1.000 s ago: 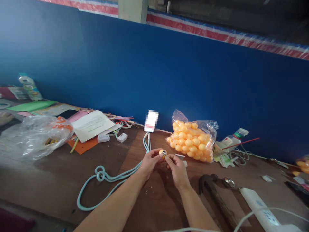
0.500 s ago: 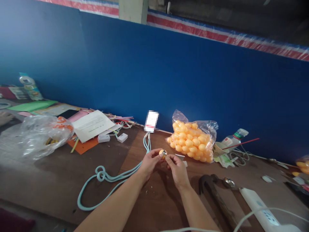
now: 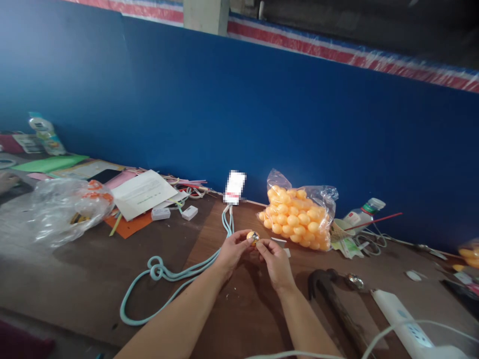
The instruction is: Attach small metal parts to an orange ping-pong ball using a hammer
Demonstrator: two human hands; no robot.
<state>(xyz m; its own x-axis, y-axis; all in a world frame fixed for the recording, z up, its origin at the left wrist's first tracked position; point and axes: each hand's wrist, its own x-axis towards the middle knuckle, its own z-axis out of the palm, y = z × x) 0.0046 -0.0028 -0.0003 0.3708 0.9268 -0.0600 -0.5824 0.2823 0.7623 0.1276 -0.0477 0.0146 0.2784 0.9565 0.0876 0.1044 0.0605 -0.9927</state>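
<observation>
My left hand (image 3: 233,253) is closed around a small orange ball (image 3: 249,235) with a shiny silver patch on its near face, and its thumb presses beside the patch. My right hand (image 3: 275,262) pinches at the ball's right edge, thumb and forefinger together by the silver patch. Whether a separate small piece sits in that pinch is hidden. A clear plastic bag full of orange balls (image 3: 295,219) leans behind my right hand. Beside my left wrist runs a light-blue lanyard cord (image 3: 179,275), joined to a card (image 3: 235,187) against the blue wall.
To the right lie a hammer (image 3: 339,304), a crumpled silver piece (image 3: 355,282) and a white power strip (image 3: 404,319) with its cable. A bottle (image 3: 364,213) stands behind. Papers (image 3: 144,194), small white boxes (image 3: 190,213) and a clear bag (image 3: 71,212) cover the left. Another person's hand (image 3: 11,182) shows far left.
Almost nothing differs. Both hands keep the same hold on the orange ball, and the view has shifted very slightly.
</observation>
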